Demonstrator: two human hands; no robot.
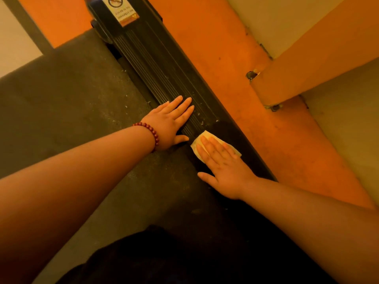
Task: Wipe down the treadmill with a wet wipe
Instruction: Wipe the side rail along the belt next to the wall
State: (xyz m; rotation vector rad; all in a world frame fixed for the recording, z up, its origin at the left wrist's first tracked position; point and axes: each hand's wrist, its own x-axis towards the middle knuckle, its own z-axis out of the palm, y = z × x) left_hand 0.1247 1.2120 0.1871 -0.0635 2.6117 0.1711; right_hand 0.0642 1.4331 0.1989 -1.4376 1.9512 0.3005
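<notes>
**Q:** What is the state of the hands?

**A:** The right hand (pixel 223 167) lies flat with straight fingers and presses the wet wipe (pixel 206 133) onto the treadmill side rail (pixel 155 64). The left hand (pixel 172 121) also lies flat, fingers straight and together. It rests on the ribbed rail just ahead of the wipe and holds nothing. A beaded bracelet (pixel 150 133) sits on the left wrist.

**Q:** What could go wrong from here?

**A:** Three faults seem likely.
1. The wipe is held by pressure only, not pinched. On the ribs it may bunch up or slip out from under the fingers.
2. The left hand covers the section directly ahead of the right hand. Unless it lifts, that strip stays unwiped or the hands collide.
3. Pale flecks (pixel 200 117) lie on the rail beside the left fingertips. A forward stroke may push them onto the treadmill belt (pixel 71 99) left of both hands, or onto the orange floor (pixel 225 68) to the right, instead of collecting them.

**Q:** Is there any risk beyond the left hand?

**A:** A warning label (pixel 119 9) sits at the rail's far end. A wet pass may lift its edge.
</notes>
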